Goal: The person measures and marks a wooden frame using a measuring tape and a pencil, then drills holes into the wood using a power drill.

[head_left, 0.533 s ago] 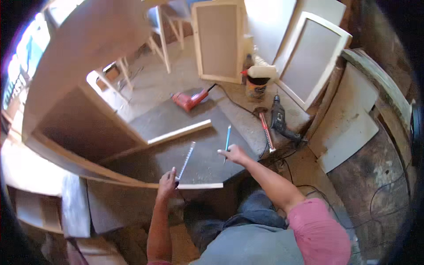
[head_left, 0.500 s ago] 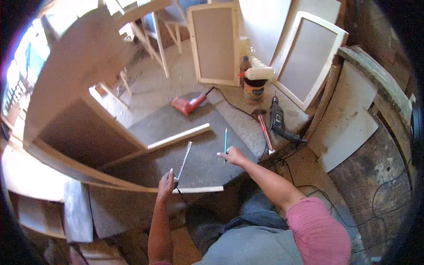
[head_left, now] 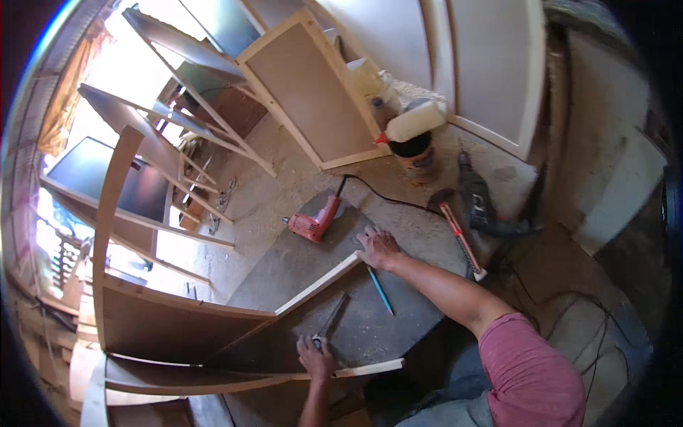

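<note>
My left hand [head_left: 316, 357] is closed round a tape measure [head_left: 317, 342], whose narrow blade [head_left: 334, 313] sticks out over the dark board [head_left: 356, 341]. At the end of a pale wooden strip [head_left: 316, 286], my right hand [head_left: 380, 249] rests with its fingers apart, touching the strip. Lying loose on the board below that hand is a blue-green pencil [head_left: 380, 290]. The strip runs out from a brown panelled wooden frame [head_left: 185, 320]; a second pale strip [head_left: 370, 368] projects beside my left hand.
A red drill [head_left: 313, 220] lies beyond the board, its cord trailing right. A hammer [head_left: 462, 238], a dark drill [head_left: 487, 203] and a bottle [head_left: 415, 122] on a bucket [head_left: 416, 160] are at the right. Framed panels [head_left: 313, 89] lean behind; cables [head_left: 601, 320] lie at lower right.
My right hand has let go of the pencil and moved to the strip's end. The pencil now lies on the board. My left hand still holds the tape measure. The view has shifted and turned.
</note>
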Tool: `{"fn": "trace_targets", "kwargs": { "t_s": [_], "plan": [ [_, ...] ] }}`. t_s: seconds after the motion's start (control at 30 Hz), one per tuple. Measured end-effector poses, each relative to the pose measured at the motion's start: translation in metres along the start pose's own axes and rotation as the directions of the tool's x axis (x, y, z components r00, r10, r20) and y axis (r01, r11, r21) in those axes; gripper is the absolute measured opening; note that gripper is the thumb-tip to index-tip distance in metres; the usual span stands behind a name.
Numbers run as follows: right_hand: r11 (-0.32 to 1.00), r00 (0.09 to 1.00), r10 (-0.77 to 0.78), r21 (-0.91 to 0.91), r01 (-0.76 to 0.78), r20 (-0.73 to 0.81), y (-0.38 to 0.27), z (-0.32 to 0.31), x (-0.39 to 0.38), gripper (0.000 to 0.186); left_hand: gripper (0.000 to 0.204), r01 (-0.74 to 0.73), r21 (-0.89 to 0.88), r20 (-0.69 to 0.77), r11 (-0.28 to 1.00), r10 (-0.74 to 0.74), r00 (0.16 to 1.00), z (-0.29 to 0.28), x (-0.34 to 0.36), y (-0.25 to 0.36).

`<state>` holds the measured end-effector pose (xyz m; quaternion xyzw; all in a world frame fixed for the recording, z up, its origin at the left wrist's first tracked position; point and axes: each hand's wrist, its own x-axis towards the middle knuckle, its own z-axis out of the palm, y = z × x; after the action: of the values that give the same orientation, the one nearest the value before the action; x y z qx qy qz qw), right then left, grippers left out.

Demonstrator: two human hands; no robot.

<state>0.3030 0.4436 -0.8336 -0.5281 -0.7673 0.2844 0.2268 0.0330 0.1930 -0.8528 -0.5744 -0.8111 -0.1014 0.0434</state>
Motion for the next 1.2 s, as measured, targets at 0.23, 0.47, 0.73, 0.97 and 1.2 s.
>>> {"fn": "trace_targets", "kwargs": {
  "t_s": [0.23,0.47,0.73,0.97,1.2],
  "plan": [
    [0.818,0.847,-0.504,-0.408,0.406,-0.168,-0.007,0.071,0.169,0.045,0.058,-0.036,-0.126,-0.042,0.991,0.031,0.999,0.011,-0.031,0.019],
    [0.753,0.861,-0.465,-0.421,0.507,0.205,-0.044,0.079,0.219,0.047,0.061,-0.053,-0.110,0.000,0.993,0.053,0.999,0.002,-0.035,0.022],
    [0.722,0.820,-0.565,-0.428,0.544,0.091,-0.038,0.083,0.203,0.080,0.058,-0.106,-0.104,-0.048,0.989,0.101,0.994,0.010,-0.033,0.023],
    [0.714,0.781,-0.621,-0.359,0.600,0.071,-0.117,-0.089,0.103,0.094,0.054,-0.092,-0.138,-0.083,0.986,0.081,0.993,0.008,-0.039,0.019],
    [0.826,0.875,-0.467,-0.417,0.378,-0.132,-0.149,-0.217,-0.014,0.093,0.053,-0.168,0.006,-0.173,0.986,0.167,0.971,0.019,-0.046,0.012]
  ]
}}
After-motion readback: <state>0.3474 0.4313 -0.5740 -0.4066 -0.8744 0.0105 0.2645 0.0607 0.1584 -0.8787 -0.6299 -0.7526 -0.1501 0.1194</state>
